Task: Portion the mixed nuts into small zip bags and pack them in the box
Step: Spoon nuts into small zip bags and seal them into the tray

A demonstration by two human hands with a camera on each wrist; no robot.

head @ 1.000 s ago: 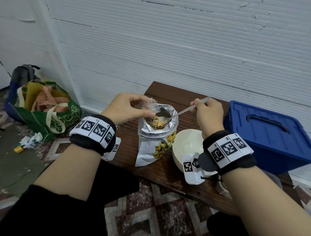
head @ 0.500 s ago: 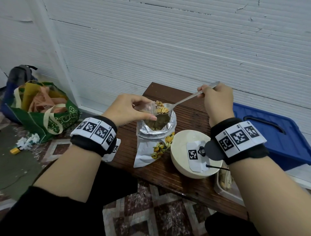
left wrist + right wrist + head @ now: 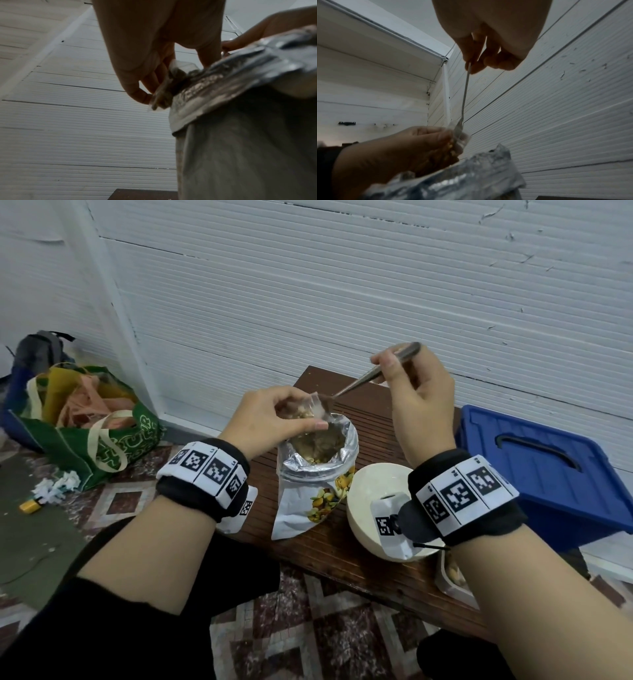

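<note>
Small clear zip bag [image 3: 310, 412], part-filled with nuts, mouth up, pinched between thumb and fingers of the left hand [image 3: 270, 419] directly above the open foil nut pouch [image 3: 317, 470], which stands upright on the brown wooden bench [image 3: 346, 549]. Metal spoon [image 3: 373, 374], long axis slanting from far right down to near left, bowl tipped into the zip bag's mouth, handle gripped by the curled fingers of the right hand [image 3: 416, 402]. White bowl [image 3: 371, 484] right of the pouch; blue lidded box [image 3: 544, 467] at the bench's right.
</note>
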